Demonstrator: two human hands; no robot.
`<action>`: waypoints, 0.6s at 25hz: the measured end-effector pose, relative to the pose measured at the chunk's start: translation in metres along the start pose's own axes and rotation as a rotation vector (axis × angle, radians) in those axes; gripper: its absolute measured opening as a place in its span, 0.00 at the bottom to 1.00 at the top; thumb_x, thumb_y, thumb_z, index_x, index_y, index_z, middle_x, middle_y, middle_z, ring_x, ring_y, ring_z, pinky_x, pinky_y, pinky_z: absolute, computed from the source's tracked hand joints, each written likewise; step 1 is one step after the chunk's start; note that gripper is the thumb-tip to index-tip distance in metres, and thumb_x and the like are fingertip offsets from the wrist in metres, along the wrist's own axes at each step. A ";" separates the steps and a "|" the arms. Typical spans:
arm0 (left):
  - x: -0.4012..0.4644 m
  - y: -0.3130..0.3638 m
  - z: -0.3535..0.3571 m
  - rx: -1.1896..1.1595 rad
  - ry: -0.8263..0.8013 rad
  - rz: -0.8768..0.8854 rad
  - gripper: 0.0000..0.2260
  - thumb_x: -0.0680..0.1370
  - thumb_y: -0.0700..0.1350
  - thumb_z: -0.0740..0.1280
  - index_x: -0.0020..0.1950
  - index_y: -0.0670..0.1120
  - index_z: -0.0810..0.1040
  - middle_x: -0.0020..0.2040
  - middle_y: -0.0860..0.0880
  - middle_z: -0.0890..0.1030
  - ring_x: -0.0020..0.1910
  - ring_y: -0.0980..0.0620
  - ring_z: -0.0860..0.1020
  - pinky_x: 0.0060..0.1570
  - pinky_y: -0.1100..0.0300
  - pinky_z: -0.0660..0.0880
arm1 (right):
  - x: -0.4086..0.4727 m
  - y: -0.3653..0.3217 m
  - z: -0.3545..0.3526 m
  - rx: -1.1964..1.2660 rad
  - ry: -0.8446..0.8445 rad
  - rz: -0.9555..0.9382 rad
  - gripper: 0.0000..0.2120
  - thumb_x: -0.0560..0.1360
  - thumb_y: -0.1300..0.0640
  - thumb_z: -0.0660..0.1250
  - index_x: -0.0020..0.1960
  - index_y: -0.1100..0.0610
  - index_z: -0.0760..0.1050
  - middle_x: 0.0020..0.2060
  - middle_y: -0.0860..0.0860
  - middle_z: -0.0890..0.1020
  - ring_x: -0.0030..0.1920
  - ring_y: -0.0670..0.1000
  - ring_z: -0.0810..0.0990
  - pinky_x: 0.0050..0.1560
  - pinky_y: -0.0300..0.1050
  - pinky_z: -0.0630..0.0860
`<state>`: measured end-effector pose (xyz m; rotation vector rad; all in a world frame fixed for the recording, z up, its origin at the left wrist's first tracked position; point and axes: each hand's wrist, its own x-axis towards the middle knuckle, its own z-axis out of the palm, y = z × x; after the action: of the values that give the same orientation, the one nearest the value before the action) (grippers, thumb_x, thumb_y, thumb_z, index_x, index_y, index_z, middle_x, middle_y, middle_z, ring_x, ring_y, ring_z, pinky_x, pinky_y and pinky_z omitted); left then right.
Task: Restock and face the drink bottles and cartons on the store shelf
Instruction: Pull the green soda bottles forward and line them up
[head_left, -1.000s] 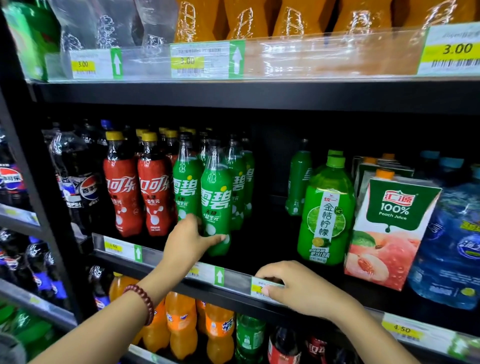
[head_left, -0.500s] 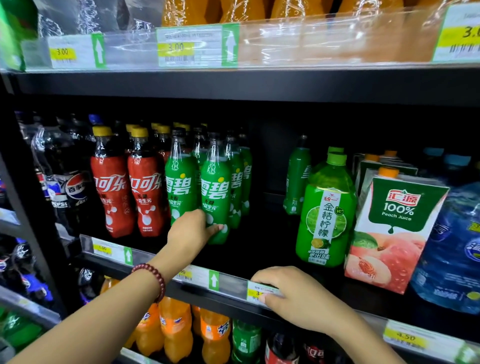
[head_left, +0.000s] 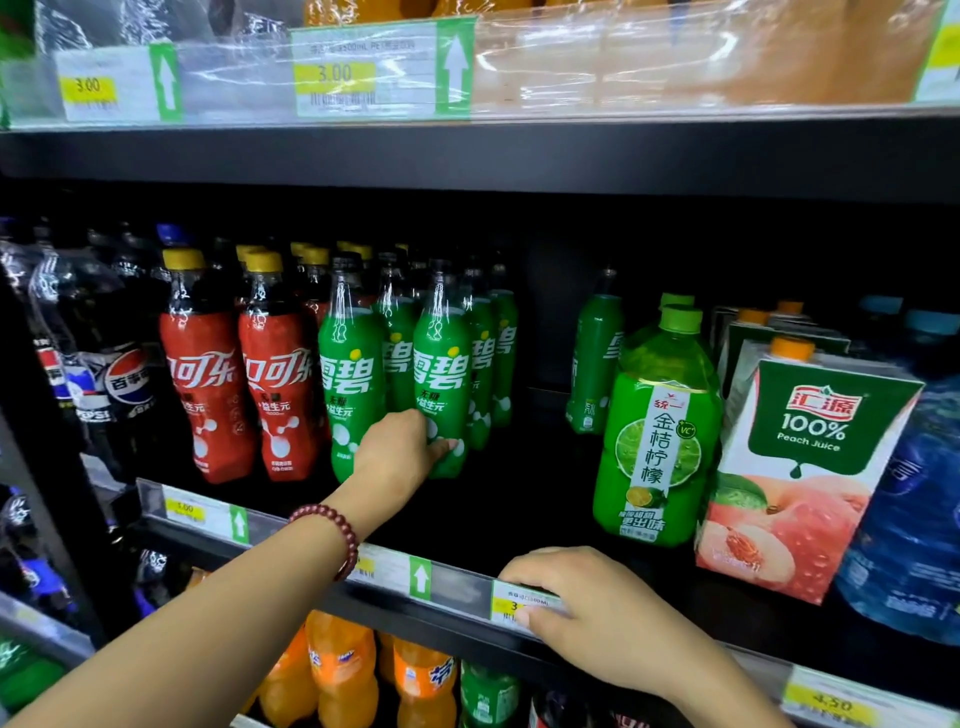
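My left arm reaches up and forward across the shelf edge, a red bead bracelet (head_left: 332, 535) on the wrist. My left hand (head_left: 397, 452) sits low on the front green Sprite bottle (head_left: 441, 374), thumb and fingers curled round its base. That bottle stands upright on the middle shelf (head_left: 519, 499), at the front of its row, just beside another green Sprite bottle to its left, with more lined up behind.

My right hand (head_left: 587, 608) rests on the price rail (head_left: 452, 584) at the shelf's front edge, palm down, fingers curled over the top of a price tag (head_left: 511, 603) and thumb pressed against its face.

Left of the Sprite: two red Coca-Cola bottles (head_left: 239, 384) with yellow caps, then dark Pepsi bottles (head_left: 109, 384). Right of a gap on the shelf: a large green lime drink bottle (head_left: 657, 431) and a peach juice carton (head_left: 800, 478), both upright and facing forward, touching side to side. Orange soda bottles (head_left: 337, 670) stand on the shelf below.
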<state>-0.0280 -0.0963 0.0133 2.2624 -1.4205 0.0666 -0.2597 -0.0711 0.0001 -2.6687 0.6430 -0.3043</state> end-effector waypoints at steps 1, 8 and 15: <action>0.002 0.001 0.001 0.001 -0.001 0.008 0.20 0.76 0.56 0.67 0.32 0.47 0.64 0.37 0.47 0.73 0.46 0.40 0.79 0.38 0.57 0.68 | 0.000 0.000 0.000 0.000 0.003 -0.002 0.03 0.75 0.56 0.61 0.47 0.50 0.72 0.43 0.44 0.75 0.46 0.47 0.73 0.48 0.47 0.72; 0.014 0.007 0.010 -0.053 -0.014 0.025 0.18 0.78 0.54 0.66 0.35 0.44 0.68 0.40 0.43 0.77 0.47 0.40 0.79 0.40 0.55 0.70 | 0.001 0.001 -0.002 -0.008 0.018 -0.008 0.08 0.75 0.54 0.62 0.53 0.50 0.74 0.48 0.45 0.77 0.50 0.45 0.74 0.51 0.46 0.73; 0.012 0.008 0.003 -0.005 -0.029 0.017 0.19 0.77 0.56 0.65 0.33 0.46 0.67 0.41 0.44 0.78 0.47 0.40 0.80 0.40 0.56 0.70 | 0.002 0.000 -0.006 0.029 -0.042 0.010 0.07 0.75 0.56 0.62 0.51 0.52 0.76 0.47 0.47 0.78 0.49 0.47 0.75 0.52 0.48 0.73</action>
<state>-0.0302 -0.1101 0.0166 2.2565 -1.4529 0.0358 -0.2597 -0.0739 0.0053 -2.6360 0.6339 -0.2516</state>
